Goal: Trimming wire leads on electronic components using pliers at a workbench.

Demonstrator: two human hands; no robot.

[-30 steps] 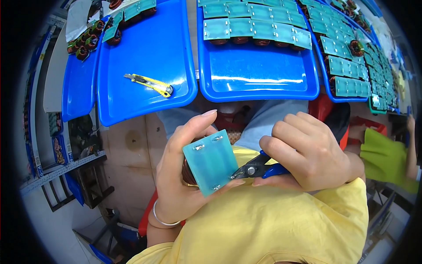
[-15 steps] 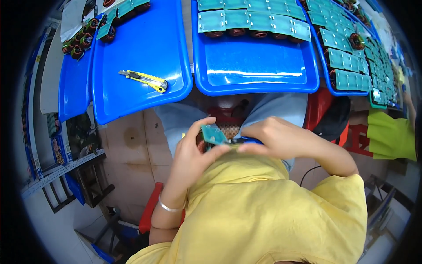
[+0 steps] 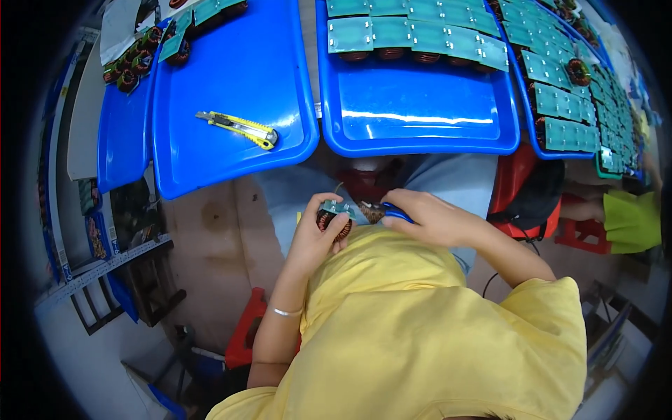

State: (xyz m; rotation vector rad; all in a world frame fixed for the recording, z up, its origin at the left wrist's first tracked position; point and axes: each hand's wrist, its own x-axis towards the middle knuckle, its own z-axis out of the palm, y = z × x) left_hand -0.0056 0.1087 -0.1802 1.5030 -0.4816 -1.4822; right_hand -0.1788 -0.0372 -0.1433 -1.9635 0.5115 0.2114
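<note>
Above my lap, my left hand grips a copper-wound ring coil with a small green circuit board on its upper side. The thumb presses over the coil's front. To the right, my right hand is closed round a pair of blue-handled cutters. Their jaws point left toward the board, with a small gap between. Whether the jaws are parted is too small to tell.
A yellow utility knife lies in the left blue tray. The middle blue tray holds rows of coil boards at its far end. More coil boards fill the right trays. Another person's yellow-green clothing shows at far right.
The cutters have drawn back from the board to the right. My left hand has tilted the piece, so more of the coil shows. The whole view has shifted slightly.
</note>
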